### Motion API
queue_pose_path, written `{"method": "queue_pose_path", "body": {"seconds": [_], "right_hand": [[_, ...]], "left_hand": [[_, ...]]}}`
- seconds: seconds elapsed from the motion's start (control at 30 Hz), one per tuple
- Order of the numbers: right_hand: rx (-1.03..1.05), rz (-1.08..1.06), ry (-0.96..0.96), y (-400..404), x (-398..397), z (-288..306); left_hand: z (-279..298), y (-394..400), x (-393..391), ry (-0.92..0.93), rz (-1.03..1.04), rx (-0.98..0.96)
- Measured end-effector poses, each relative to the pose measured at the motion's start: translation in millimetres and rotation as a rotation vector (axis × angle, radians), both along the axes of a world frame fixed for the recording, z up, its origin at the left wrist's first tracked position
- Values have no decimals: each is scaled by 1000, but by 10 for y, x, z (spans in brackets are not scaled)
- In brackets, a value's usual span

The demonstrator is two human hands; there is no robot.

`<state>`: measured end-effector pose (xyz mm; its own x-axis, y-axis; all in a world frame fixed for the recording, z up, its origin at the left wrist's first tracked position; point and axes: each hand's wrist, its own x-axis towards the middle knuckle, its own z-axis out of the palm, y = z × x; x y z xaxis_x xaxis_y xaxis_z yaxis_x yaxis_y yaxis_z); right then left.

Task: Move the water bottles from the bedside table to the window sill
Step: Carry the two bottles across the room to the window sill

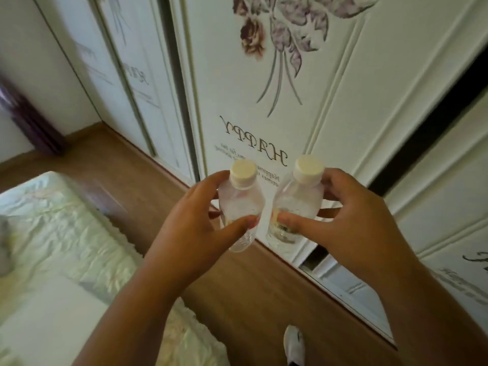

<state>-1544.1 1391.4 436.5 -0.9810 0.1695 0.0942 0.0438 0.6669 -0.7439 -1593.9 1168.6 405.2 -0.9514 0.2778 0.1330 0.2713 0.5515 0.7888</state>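
I hold two small clear water bottles with pale caps upright in front of me, side by side and close together. My left hand grips the left bottle around its body, thumb across the front. My right hand grips the right bottle the same way, thumb over its label. Both bottles hang in the air above the wooden floor, in front of a white wardrobe. Neither the bedside table nor the window sill is in view.
A white sliding wardrobe with a flower print and the word HAPPY fills the right and back. A bed with pale crumpled bedding lies at the left. Brown wooden floor runs between them. A white shoe shows at the bottom.
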Motion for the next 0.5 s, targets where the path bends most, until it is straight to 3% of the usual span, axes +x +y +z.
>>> {"method": "queue_pose_path", "body": {"seconds": [0.23,0.5], "right_hand": [[-35,331,14,-184,-1080,-110],[-16,679,63,-140,-2123,-12]], "left_hand": [[16,-241,-281,-3,347,-49],[148,23,-588,24,647,-51]]}}
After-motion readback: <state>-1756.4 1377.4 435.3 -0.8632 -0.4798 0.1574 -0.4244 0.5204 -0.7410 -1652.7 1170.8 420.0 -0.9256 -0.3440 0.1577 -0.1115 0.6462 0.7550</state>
